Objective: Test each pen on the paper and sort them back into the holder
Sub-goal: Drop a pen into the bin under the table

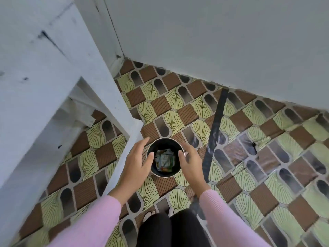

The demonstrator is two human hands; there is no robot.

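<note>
A round black container with a pale rim stands on the patterned floor, straight below me. Crumpled green and white wrappers lie at its bottom. My left hand is at its left side and my right hand at its right side, fingers spread and relaxed. Both thumbs overlap the rim. Whether the hands touch the container I cannot tell. No pen and no paper is in view. Both sleeves are pink.
A white wooden table frame fills the left, and one of its legs comes down beside my left hand. A grey wall runs behind. A black tape strip crosses the floor to the right of the container. My dark-trousered knees are below.
</note>
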